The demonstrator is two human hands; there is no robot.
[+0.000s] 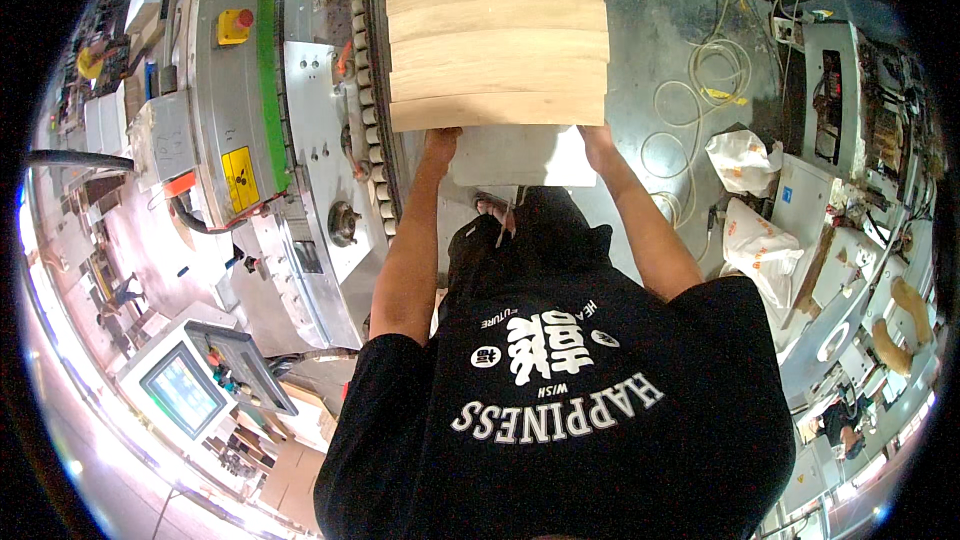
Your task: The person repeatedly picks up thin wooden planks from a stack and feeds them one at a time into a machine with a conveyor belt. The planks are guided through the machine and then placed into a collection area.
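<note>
The left hand (440,140) is tucked under the near left corner of a stack of pale wooden boards (497,35), its fingers hidden beneath the bottom edge, so it looks closed on the load though the grip itself cannot be seen. The right hand (598,137) does the same at the near right corner, both arms stretched straight forward. The boards sit in front of the chest, held out flat above a grey floor (660,0), with a pale flat slab (520,155) showing just beneath their near edge. Several planks lie one on another, which suggests real weight; they look stiff, smooth-sawn and liable to slide on each other if the stack tips. Holding at the two near corners from below keeps it level, but a grip nearer the middle of the long sides would likely carry the load better. To the left runs a grey machine (300,140) with a row of rollers (372,90), a green strip and a yellow button box (233,26); a control screen (183,390) stands nearer. To the right lie coiled cables (715,70) and white bags (745,160).
</note>
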